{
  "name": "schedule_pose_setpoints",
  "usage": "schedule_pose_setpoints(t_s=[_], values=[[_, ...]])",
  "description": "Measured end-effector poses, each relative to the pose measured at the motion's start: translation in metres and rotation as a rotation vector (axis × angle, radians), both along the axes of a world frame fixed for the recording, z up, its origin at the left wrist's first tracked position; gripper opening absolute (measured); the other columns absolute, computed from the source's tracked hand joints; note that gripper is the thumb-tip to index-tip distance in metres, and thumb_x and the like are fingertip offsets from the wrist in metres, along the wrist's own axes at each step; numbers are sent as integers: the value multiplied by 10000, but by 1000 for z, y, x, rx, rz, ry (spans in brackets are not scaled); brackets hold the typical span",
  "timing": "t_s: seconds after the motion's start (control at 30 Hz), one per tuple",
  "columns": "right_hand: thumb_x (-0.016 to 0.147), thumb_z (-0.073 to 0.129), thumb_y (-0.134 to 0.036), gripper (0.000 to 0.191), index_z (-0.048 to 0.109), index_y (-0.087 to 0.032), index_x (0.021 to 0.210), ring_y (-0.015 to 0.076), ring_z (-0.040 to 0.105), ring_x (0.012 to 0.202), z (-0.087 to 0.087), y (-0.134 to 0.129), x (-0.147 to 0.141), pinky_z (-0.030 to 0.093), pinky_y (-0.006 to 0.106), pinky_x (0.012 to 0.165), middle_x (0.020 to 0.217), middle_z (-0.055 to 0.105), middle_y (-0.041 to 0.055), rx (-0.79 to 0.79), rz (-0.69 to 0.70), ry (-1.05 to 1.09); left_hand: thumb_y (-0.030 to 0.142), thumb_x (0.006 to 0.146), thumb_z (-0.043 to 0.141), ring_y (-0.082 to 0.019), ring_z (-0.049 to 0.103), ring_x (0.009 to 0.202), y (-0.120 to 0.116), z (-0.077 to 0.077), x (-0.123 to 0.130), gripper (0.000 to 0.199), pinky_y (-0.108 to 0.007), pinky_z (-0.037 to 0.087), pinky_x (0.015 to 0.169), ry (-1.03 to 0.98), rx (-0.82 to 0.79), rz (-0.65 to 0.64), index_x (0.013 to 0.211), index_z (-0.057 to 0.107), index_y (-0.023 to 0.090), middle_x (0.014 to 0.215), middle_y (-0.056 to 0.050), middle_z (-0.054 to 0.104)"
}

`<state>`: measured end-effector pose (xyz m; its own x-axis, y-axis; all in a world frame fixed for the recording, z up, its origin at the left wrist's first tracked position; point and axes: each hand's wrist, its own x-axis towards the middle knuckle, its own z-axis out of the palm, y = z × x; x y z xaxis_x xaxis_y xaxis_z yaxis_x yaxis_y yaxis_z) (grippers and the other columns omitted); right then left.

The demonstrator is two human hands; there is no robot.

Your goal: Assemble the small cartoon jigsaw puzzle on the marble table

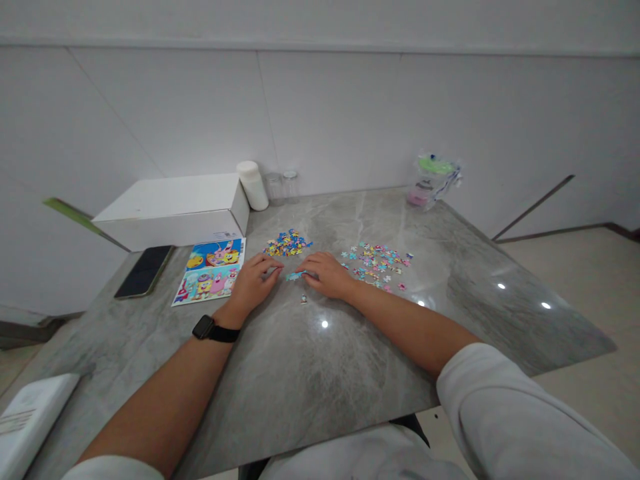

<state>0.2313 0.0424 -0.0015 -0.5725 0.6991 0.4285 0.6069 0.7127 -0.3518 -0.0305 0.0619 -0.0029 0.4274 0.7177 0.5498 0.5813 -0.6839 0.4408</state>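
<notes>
Light-blue joined puzzle pieces (294, 276) lie on the grey marbled table between my hands. My right hand (324, 272) rests over their right end, its fingertips touching them. Just left of them is my left hand (256, 280), fingers bent and partly apart, with nothing visible in it. A small loose piece (304, 299) lies nearer to me. Beyond my hands is a pile of blue and yellow pieces (289, 243). Pink, blue and white pieces (379, 261) are spread to the right. A picture sheet with cartoon figures (213, 270) lies left of my left hand.
A black phone (145, 271) lies on the left, before a long white box (175, 207). A white roll (253, 186) and two clear glasses (290, 184) stand by the wall. A plastic bag (433, 180) sits at the back right. A white packet (35, 420) lies at the lower left.
</notes>
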Motion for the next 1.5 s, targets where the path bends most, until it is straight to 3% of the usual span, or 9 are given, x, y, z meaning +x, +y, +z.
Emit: schedule_pose_setpoints(t_s=[0.1, 0.23, 0.37, 0.5, 0.67, 0.83, 1.13, 1.5], values=[[1000, 660, -188, 236, 788, -259, 1185, 209, 670, 1090, 13, -3, -2, 453, 355, 997, 1138, 784, 55, -7, 21, 77, 284, 1014, 615, -199, 666, 923, -3, 4, 1, 176, -338, 547, 833, -33, 27, 34, 1025, 777, 215, 1015, -64, 707], [978, 664, -177, 234, 791, -244, 1163, 183, 695, 985, 50, 0, 11, 490, 324, 965, 1063, 796, 40, -31, -32, 195, 293, 1003, 623, -184, 637, 849, -4, 7, 0, 169, -333, 536, 796, -54, 18, 81, 1011, 772, 214, 1015, -66, 696], [947, 668, -194, 248, 800, -225, 1155, 171, 704, 915, 89, 13, 53, 518, 312, 925, 1074, 796, 46, -66, -235, 232, 304, 1002, 617, -176, 617, 813, -3, 6, 0, 177, -332, 533, 799, -63, -1, 90, 1002, 769, 213, 1027, -67, 695], [925, 692, -249, 230, 817, -209, 1114, 192, 700, 879, 108, 29, 112, 528, 321, 864, 988, 804, 54, -87, -544, 170, 297, 997, 616, -174, 604, 794, -2, 6, 0, 175, -331, 525, 807, -55, 9, 90, 1007, 768, 210, 997, -56, 687], [916, 695, -274, 225, 824, -178, 1072, 201, 711, 848, 111, 40, 173, 528, 308, 803, 988, 817, 80, -200, -824, 61, 295, 1003, 602, -167, 597, 786, -1, 5, -1, 181, -327, 510, 803, -56, -3, 79, 1008, 762, 208, 994, -49, 684], [923, 715, -310, 219, 845, -178, 1040, 220, 735, 892, 111, 39, 205, 523, 290, 798, 1018, 827, 98, -348, -974, -204, 311, 1002, 598, -167, 594, 778, -1, 6, -1, 188, -333, 505, 806, -59, -6, 87, 1008, 757, 210, 993, -50, 686], [911, 770, -312, 200, 856, -192, 1046, 214, 745, 908, 110, 37, 216, 521, 268, 789, 1038, 831, 97, -418, -1042, -379, 311, 1001, 595, -168, 593, 772, -1, 5, -1, 183, -336, 512, 820, -70, -4, 92, 1028, 746, 213, 1003, -53, 685], [904, 776, -254, 168, 857, -217, 1046, 225, 749, 956, 110, 37, 210, 530, 276, 826, 1082, 832, 88, -463, -998, -472, 280, 1000, 583, -170, 582, 768, 1, 3, -2, 190, -331, 507, 812, -61, 19, 75, 1099, 725, 201, 957, -42, 669]])
